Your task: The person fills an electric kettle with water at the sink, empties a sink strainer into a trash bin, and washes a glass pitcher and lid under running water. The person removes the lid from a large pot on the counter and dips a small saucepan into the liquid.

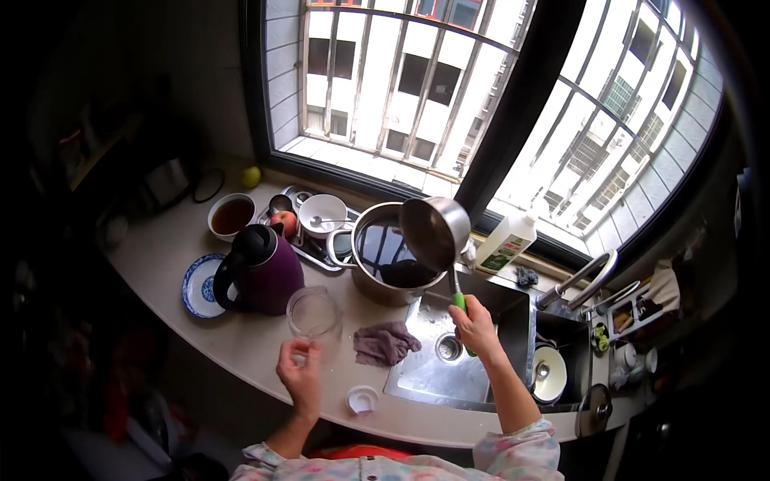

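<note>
My right hand is closed around the green handle of a large metal dipper. The dipper's deep bowl is tilted above the right side of a big two-handled pot filled with dark liquid. My left hand has its fingers curled together at the near side of a clear jar, seemingly gripping it. The jar's mouth faces up. Close by on the counter lie a crumpled purplish cloth and a small white cap.
Left of the jar stand a purple kettle, a blue-patterned plate and a bowl of brown liquid. Behind are an apple and a white bowl on a tray. Right are the sink, a bottle and the faucet.
</note>
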The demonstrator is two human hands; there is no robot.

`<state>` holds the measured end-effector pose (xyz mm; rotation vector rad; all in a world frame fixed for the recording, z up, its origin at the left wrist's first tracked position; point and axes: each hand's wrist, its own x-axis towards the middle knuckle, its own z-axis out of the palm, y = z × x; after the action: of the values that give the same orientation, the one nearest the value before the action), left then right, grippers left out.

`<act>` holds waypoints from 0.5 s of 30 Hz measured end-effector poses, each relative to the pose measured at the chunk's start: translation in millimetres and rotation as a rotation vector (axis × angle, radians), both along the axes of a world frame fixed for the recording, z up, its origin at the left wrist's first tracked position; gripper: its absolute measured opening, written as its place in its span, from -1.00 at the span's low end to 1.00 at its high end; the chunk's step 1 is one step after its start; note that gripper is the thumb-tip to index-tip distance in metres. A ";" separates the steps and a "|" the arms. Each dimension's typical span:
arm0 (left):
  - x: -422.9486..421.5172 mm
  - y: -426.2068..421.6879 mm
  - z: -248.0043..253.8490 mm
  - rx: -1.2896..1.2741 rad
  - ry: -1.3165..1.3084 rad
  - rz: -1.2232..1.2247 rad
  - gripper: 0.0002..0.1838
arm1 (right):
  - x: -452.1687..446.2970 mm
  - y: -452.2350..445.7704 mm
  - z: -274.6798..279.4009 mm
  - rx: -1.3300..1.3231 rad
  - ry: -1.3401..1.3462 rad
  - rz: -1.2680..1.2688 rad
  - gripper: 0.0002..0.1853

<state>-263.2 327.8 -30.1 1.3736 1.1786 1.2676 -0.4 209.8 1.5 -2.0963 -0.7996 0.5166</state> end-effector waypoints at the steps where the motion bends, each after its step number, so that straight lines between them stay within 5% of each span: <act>1: -5.8 4.9 0.6 -0.010 -0.039 -0.009 -0.78 | 3.3 4.8 -1.7 -0.026 -0.040 0.042 -0.73; 7: -53.3 24.5 -27.6 0.051 0.071 -0.149 -0.74 | 9.8 23.1 -6.4 -0.220 -0.420 0.208 -0.74; 15: -86.8 38.4 -23.8 0.042 0.060 -0.294 -0.70 | 22.3 32.1 -14.5 -0.181 -0.521 0.196 -0.75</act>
<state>-350.0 366.2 -53.9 1.5607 0.9520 1.0526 21.9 241.9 -13.0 -2.3700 -1.3041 0.1397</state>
